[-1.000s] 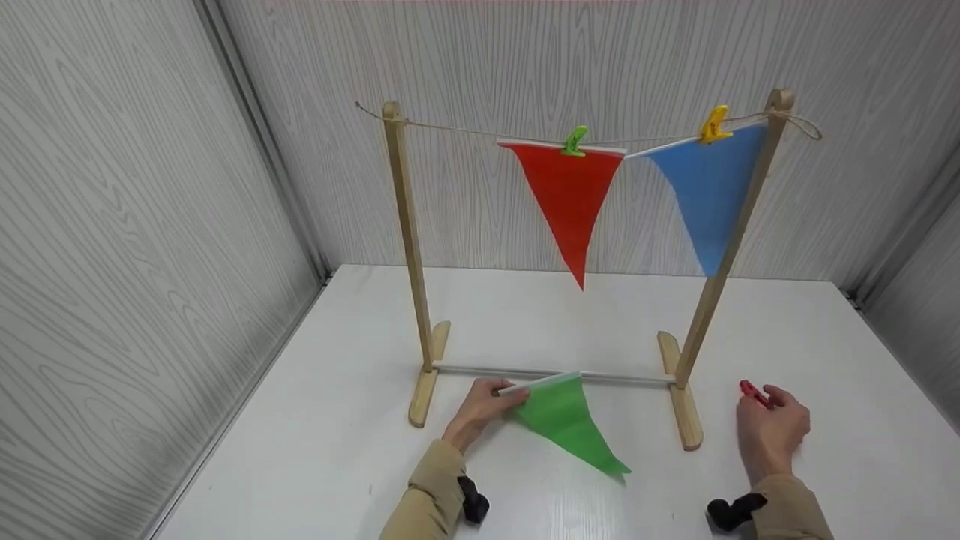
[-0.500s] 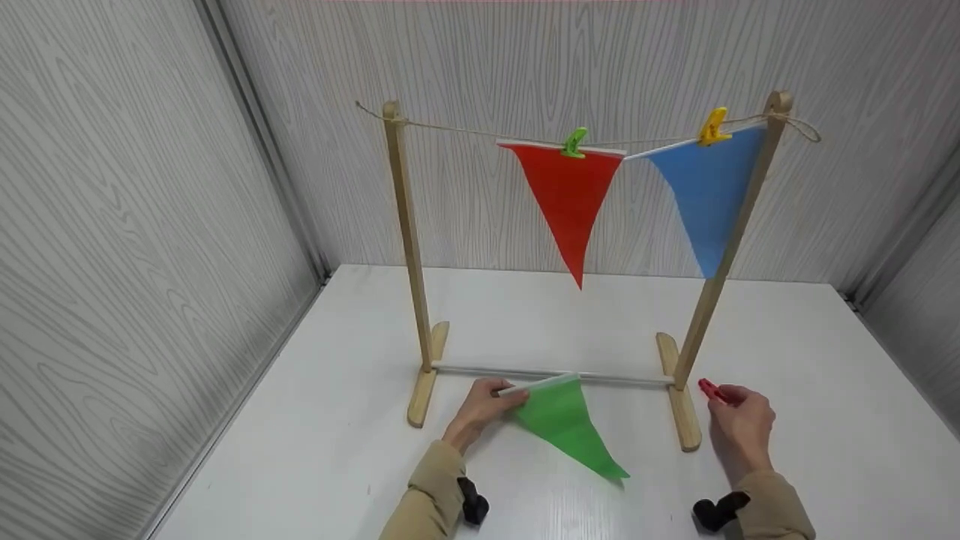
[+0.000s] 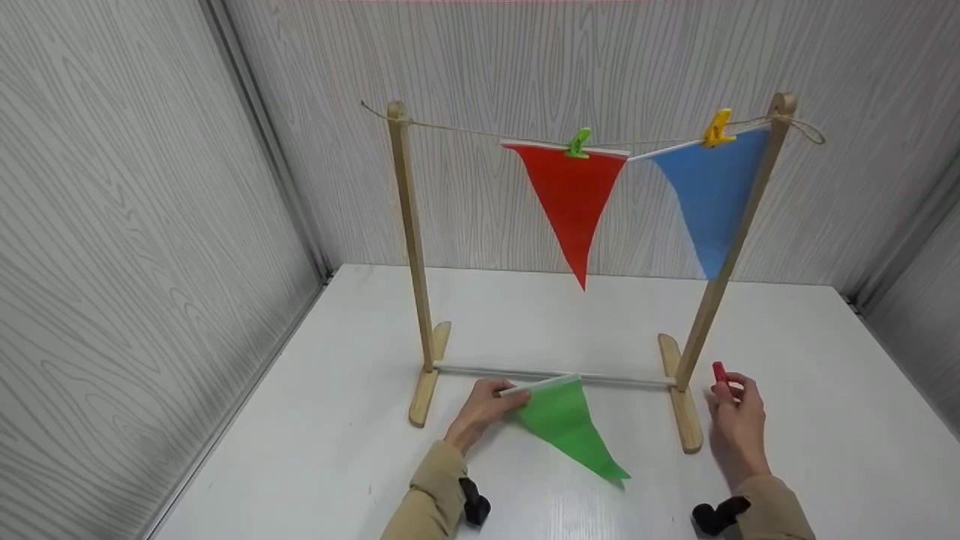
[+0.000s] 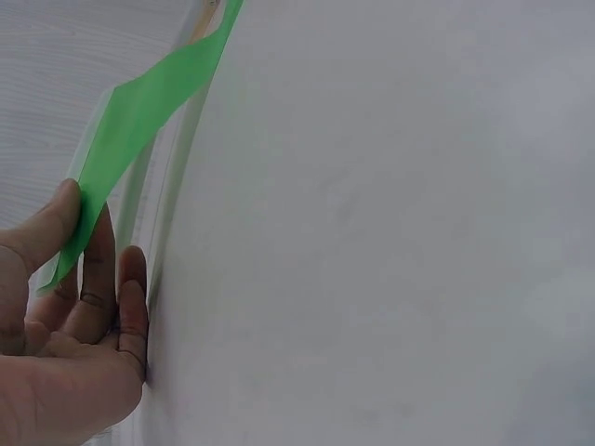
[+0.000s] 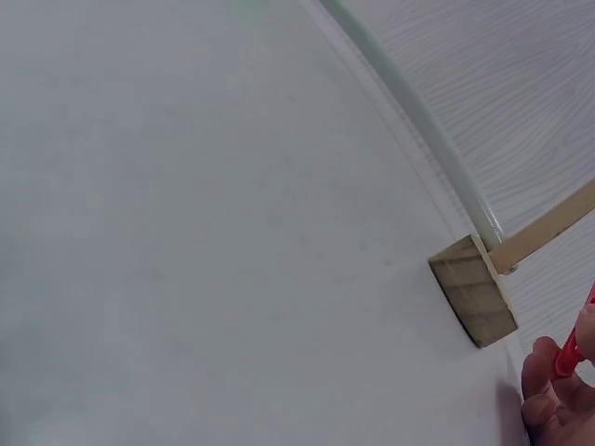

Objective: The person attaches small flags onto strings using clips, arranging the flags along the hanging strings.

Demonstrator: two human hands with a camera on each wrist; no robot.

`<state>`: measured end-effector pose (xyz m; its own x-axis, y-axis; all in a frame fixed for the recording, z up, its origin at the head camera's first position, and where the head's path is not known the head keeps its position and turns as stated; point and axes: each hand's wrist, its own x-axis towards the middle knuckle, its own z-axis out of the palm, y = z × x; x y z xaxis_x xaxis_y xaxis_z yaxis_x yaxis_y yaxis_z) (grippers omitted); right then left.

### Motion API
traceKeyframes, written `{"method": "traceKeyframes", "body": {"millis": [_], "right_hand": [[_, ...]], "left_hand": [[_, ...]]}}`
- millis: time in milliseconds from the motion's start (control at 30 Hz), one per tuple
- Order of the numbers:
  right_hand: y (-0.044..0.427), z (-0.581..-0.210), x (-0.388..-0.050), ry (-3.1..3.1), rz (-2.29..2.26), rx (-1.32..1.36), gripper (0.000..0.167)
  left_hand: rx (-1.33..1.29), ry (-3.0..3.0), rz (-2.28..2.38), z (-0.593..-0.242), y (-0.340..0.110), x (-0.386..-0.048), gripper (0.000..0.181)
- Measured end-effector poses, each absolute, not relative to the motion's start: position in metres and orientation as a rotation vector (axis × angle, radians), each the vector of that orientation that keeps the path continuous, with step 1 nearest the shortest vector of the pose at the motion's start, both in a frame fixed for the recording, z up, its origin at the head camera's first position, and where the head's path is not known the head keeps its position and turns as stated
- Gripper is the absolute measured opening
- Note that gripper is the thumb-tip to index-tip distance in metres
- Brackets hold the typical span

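My left hand (image 3: 484, 409) pinches the white-edged top corner of a green triangular flag (image 3: 566, 420), whose tip trails toward the front right; thumb and fingers grip it in the left wrist view. In my right hand (image 3: 739, 424), just right of the stand's right foot, a small red clip (image 3: 719, 371) is held between thumb and fingers, pointing up. On the string (image 3: 461, 130) above hang a red flag (image 3: 574, 202) under a green clip (image 3: 577, 142) and a blue flag (image 3: 709, 199) under a yellow clip (image 3: 718, 129).
A wooden stand has a left post (image 3: 409, 240), a right post (image 3: 731, 259), feet on both sides and a low white crossbar (image 3: 517, 373). It stands on a white table (image 3: 315, 420) between wood-grain panels (image 3: 120, 225).
My right hand has moved left toward the stand's right foot, and the red clip has turned from slanting to nearly upright. The left hand and green flag have stayed almost still.
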<state>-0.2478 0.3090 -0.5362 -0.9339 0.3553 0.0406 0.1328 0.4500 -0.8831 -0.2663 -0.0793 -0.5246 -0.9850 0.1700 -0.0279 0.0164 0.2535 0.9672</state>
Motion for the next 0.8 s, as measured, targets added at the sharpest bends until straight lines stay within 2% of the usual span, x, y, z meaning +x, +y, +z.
{"method": "traceKeyframes", "body": {"millis": [267,400,567,800], "right_hand": [[0.303,-0.538,-0.248,-2.360,1.460,-0.461,0.050],[0.300,-0.539,-0.249,-2.148,1.668,-0.564,0.050],[0.297,-0.537,-0.252,-1.839,2.014,-0.625,0.040],[0.294,-0.534,-0.252,-1.742,2.117,-0.658,0.041]], "left_hand": [[0.172,2.386,1.843,-0.523,-0.079,-0.264,0.028],[0.175,2.369,1.842,-0.523,-0.079,-0.263,0.028],[0.173,2.348,1.842,-0.523,-0.080,-0.264,0.028],[0.191,2.350,1.840,-0.524,-0.081,-0.264,0.028]]}}
